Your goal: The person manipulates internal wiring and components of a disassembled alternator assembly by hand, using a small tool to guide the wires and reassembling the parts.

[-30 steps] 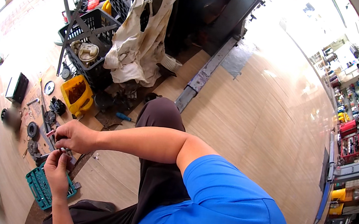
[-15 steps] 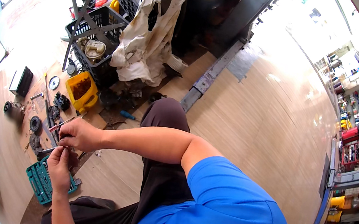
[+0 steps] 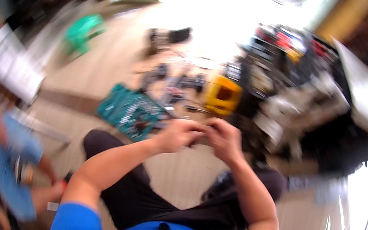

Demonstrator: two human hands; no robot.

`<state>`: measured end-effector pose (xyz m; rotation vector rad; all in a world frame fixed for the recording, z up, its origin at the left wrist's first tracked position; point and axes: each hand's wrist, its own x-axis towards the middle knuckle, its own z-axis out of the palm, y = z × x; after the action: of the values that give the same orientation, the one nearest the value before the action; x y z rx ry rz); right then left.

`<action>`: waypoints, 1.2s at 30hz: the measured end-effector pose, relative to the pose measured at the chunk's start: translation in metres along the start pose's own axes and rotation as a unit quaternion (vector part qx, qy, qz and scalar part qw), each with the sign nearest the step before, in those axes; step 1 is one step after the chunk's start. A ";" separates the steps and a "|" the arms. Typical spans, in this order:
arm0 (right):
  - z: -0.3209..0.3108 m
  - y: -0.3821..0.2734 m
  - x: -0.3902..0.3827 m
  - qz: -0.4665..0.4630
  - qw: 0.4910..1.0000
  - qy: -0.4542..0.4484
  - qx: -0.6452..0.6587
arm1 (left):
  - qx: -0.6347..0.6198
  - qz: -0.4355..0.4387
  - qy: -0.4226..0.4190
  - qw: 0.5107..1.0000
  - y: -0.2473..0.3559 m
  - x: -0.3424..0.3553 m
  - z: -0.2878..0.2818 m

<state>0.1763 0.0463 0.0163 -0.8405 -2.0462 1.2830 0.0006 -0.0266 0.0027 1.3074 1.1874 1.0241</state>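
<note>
My left hand and my right hand meet in front of me, above the floor between my knees. The fingers of both are closed and pinched together at the tips. Whatever they hold is small, dark or hidden, and motion blur keeps me from making it out. Left of the hands, a teal tool case lies open with rows of small metal tools in it. Just beyond my right hand stands a yellow cut-open jug.
Blurred dark parts lie scattered beyond the tool case. Stained cloth hangs over dark crates at right. A green plastic stool stands far left. Another person in light blue is at the left, near white sheets.
My view has swung left, so the tool case and jug now lie ahead. The hands, at the left before, are now centred and still together. The other person has come into view.
</note>
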 end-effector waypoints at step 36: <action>-0.001 0.024 -0.015 0.015 0.992 0.089 0.082 | 0.089 0.086 0.078 0.989 -0.008 0.006 0.025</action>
<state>0.1914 0.0440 -0.0072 -0.8785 -1.7690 1.3226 0.0256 -0.0247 -0.0078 1.5121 1.3249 1.1838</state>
